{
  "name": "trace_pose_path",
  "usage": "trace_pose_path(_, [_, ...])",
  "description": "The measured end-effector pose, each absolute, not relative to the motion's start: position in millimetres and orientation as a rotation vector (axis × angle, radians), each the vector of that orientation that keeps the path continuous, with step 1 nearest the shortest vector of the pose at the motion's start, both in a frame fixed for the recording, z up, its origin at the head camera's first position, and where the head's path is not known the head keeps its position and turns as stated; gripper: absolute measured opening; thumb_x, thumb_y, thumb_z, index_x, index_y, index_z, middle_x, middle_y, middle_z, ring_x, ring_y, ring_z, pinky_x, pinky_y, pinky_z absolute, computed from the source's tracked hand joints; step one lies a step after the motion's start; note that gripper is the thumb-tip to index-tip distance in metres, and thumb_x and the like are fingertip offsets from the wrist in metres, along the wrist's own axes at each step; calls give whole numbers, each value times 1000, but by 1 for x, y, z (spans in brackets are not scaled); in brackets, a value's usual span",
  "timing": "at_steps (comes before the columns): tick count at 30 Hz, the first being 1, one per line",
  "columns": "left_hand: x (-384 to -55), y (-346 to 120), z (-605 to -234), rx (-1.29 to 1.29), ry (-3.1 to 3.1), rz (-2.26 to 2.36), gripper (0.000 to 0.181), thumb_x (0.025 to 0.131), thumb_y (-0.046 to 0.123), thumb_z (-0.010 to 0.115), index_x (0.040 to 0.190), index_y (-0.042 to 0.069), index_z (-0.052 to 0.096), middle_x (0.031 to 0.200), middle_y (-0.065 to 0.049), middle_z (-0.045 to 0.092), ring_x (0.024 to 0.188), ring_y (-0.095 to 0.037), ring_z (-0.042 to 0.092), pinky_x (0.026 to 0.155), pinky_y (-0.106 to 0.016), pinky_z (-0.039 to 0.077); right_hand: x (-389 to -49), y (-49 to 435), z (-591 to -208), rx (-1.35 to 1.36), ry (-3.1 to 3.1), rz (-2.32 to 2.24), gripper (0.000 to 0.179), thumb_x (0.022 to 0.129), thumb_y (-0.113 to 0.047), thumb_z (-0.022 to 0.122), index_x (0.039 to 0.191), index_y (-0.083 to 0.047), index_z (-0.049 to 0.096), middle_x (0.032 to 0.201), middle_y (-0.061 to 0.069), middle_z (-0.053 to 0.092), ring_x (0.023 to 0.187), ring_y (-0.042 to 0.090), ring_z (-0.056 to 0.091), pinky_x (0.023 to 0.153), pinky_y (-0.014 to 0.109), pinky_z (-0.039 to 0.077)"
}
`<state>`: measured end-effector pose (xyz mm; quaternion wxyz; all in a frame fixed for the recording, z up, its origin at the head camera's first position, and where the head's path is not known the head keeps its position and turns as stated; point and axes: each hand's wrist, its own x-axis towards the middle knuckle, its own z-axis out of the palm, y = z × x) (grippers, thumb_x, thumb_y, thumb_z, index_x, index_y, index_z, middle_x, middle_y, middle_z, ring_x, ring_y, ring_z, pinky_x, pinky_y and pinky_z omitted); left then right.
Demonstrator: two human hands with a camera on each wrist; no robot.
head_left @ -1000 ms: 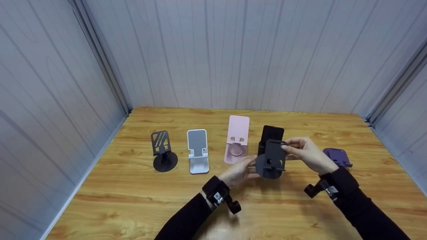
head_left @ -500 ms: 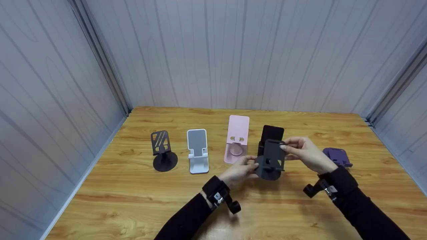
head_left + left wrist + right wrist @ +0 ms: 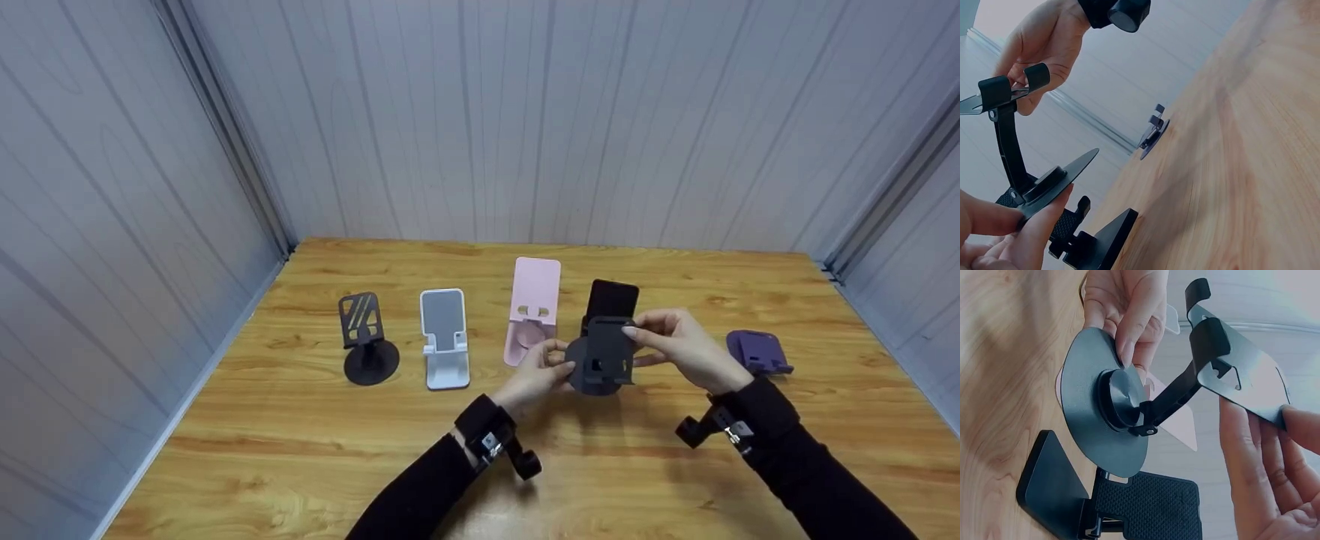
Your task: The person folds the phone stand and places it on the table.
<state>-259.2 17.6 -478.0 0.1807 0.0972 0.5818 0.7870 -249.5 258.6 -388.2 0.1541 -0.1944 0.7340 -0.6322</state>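
Observation:
Both hands hold a dark grey phone stand (image 3: 609, 356) with a round base, raised above the table and tilted. My left hand (image 3: 534, 379) pinches the edge of the round base (image 3: 1086, 396) between thumb and fingers. At the top edge of the slotted back plate (image 3: 1252, 374), my right hand (image 3: 686, 346) pinches with thumb and fingers. A hinged arm (image 3: 1009, 149) joins base and plate. Directly behind it in the head view is a black phone stand (image 3: 613, 298), partly hidden; its padded plate (image 3: 1162, 503) and flat base show in the right wrist view.
Left of the hands stand a pink phone stand (image 3: 535, 289), a white one (image 3: 444, 322) and a dark one with a round base (image 3: 369, 360). A folded purple stand (image 3: 759, 351) lies to the right on the wooden table (image 3: 337, 457). Panelled walls (image 3: 495, 120) enclose the back and sides.
The held grey stand has shifted a little to the left and its round base has risen slightly. Both hands keep their grip on it; the other stands have not moved.

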Motion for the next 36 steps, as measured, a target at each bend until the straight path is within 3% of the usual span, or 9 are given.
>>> trace_pose_path(3, [-260, 16, -478, 322, 1685, 2200, 20, 103, -16, 49, 120, -10, 55, 92, -7, 71, 71, -6, 67, 69, -20, 62, -248, 257, -387, -577, 2117, -1798, 9, 108, -12, 63, 103, -11, 70, 93, -4, 73, 90, 12, 73, 87, 37, 65])
trace_pose_path(9, [-261, 15, -477, 412, 1818, 2130, 20, 102, -15, 51, 122, -14, 54, 108, -28, 74, 72, -6, 68, 74, -26, 65, -247, 255, -385, -605, 2165, -1768, 9, 108, -13, 62, 104, -7, 68, 91, -3, 73, 86, 12, 72, 85, 37, 66])
trace_pose_path(17, [-261, 16, -475, 430, 1830, 2135, 21, 102, -15, 52, 123, -14, 53, 100, -14, 73, 73, -5, 66, 70, -23, 62, -247, 254, -382, -644, 2186, -1743, 12, 109, -12, 61, 100, -5, 66, 87, -2, 73, 82, 12, 72, 79, 35, 66])
trace_pose_path(21, [-261, 16, -475, 458, 1797, 2163, 21, 101, -17, 50, 122, -14, 53, 101, -14, 73, 75, -5, 67, 70, -21, 62, -248, 255, -380, -672, 2151, -1756, 13, 109, -10, 60, 100, -6, 69, 87, -1, 73, 81, 12, 72, 79, 34, 66])
trace_pose_path(36, [-257, 14, -469, 628, 1900, 2156, 22, 100, -19, 50, 122, -17, 52, 114, -38, 69, 80, -6, 67, 77, -23, 64, -250, 262, -373, -624, 1963, -1766, 13, 110, -14, 59, 102, -11, 68, 91, -2, 74, 85, 12, 72, 83, 34, 65])
